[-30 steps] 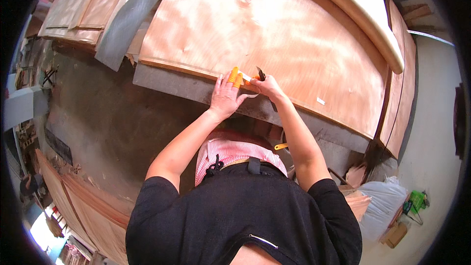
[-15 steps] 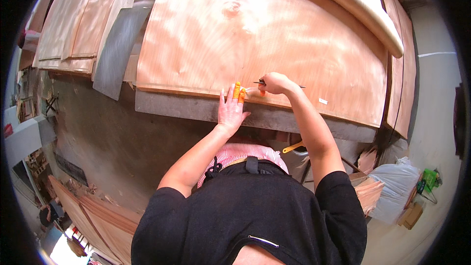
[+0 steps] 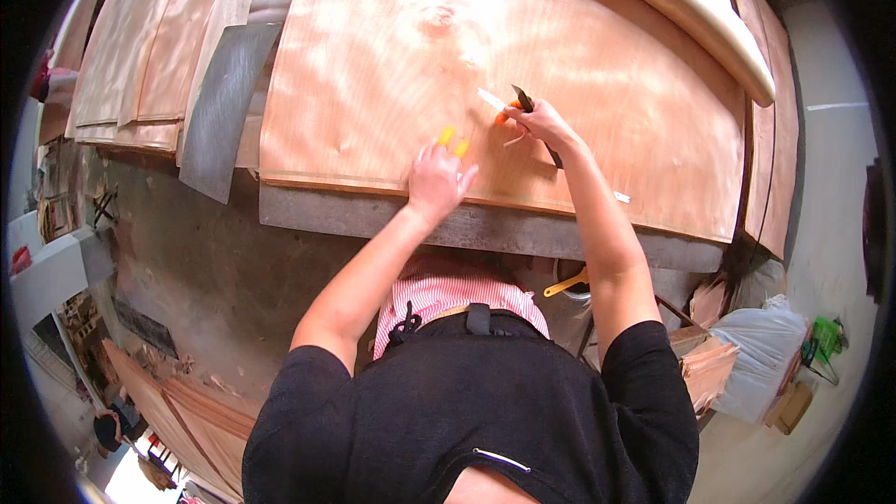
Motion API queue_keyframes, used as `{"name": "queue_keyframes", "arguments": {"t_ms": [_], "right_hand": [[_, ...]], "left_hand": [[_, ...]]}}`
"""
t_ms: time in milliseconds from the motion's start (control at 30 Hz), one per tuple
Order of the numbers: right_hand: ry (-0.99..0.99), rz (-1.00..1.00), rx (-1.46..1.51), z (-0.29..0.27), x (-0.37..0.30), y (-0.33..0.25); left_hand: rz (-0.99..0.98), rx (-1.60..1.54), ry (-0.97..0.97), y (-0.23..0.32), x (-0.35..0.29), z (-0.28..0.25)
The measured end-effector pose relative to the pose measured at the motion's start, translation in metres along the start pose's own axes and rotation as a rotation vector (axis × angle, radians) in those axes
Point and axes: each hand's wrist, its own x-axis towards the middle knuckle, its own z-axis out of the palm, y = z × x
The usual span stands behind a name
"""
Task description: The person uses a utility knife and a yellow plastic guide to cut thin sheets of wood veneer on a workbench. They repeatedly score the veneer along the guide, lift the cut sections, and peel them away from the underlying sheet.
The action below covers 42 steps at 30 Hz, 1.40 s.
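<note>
A broad sheet of reddish wood veneer [image 3: 392, 84] lies on a dark grey tabletop. My left hand [image 3: 437, 182] rests over its front edge with fingers stretched forward; two of them wear yellow-orange finger covers [image 3: 446, 136]. To its right, my right hand [image 3: 546, 126] is closed around a slim black knife-like tool [image 3: 524, 98], whose other end sticks out below the palm. From the same fingers a thin white strip [image 3: 491, 100] points up to the left. An orange cover [image 3: 504, 117] shows on one of these fingers.
A thick pale roll [image 3: 672, 14] lies across the sheet's far right. More veneer sheets [image 3: 140, 37] and a grey metal plate [image 3: 224, 112] are at the left. A yellow handle [image 3: 566, 282] juts out below the table edge. A plastic-wrapped bundle [image 3: 761, 355] stands at lower right.
My right hand has moved from the sheet's front edge farther in, turning the black tool more upright; a white strip now shows at its fingers. My left hand has shifted slightly left and forward.
</note>
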Motion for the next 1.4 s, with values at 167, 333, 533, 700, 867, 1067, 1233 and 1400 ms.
{"name": "queue_keyframes", "arguments": {"t_ms": [167, 333, 533, 700, 867, 1067, 1233, 1400], "right_hand": [[0.024, 0.102, -0.019, 0.010, 0.013, -0.012], [0.052, 0.090, -0.003, 0.006, 0.012, -0.004], [0.089, 0.019, -0.218, 0.003, -0.004, 0.004], [0.135, -0.071, -0.981, -0.018, -0.004, -0.024], [0.216, 0.142, -1.035, -0.077, -0.006, -0.030], [0.056, 0.167, -0.225, -0.040, -0.058, -0.048], [-0.008, 0.158, 0.240, 0.024, -0.090, 0.000], [-0.147, 0.238, 0.393, 0.071, -0.125, 0.040]], "left_hand": [[0.160, 0.001, 0.387, -0.012, 0.061, 0.021], [0.111, 0.291, 0.183, 0.014, 0.074, 0.022], [0.104, 0.273, 0.156, 0.010, 0.072, 0.018], [0.073, 0.401, 0.131, 0.018, 0.073, 0.013], [0.045, 0.433, 0.106, 0.021, 0.076, 0.012], [0.174, 0.144, 0.238, -0.015, 0.058, 0.021], [0.177, -0.028, 0.317, -0.042, -0.013, 0.015], [-0.087, 0.058, 0.483, -0.094, -0.075, 0.018]]}}
